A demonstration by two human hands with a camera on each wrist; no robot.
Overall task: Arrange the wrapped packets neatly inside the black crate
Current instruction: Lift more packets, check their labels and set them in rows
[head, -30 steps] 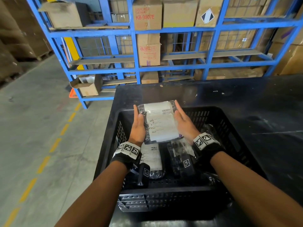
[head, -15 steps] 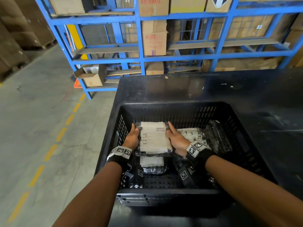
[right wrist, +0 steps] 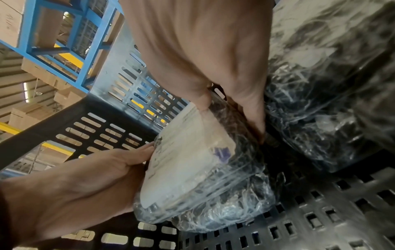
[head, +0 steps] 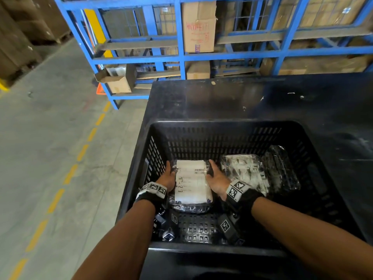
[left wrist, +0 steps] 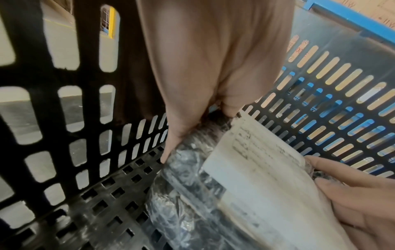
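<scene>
A wrapped packet (head: 191, 182) with a white printed label lies flat at the left of the black crate (head: 222, 124), low on the floor. My left hand (head: 170, 173) grips its left side and my right hand (head: 212, 172) its right side. In the left wrist view the thumb sits on the packet (left wrist: 256, 177) top edge and the fingers (left wrist: 171, 148) run down its side. The right wrist view shows the same grip on the packet (right wrist: 188, 160). A dark wrapped edge (head: 190, 208) shows just under its near end. Two more wrapped packets (head: 244, 172) (head: 282, 170) lie to the right.
The crate stands on a black table (head: 242, 98). Its perforated floor (head: 195, 229) is bare near me. Blue racking (head: 181, 55) with cardboard boxes stands behind the table. A concrete aisle (head: 50, 158) with a dashed yellow line runs on the left.
Both hands have lowered the labelled packet from above the crate's rim down to the left of the crate floor, over another packet. The grip has not changed.
</scene>
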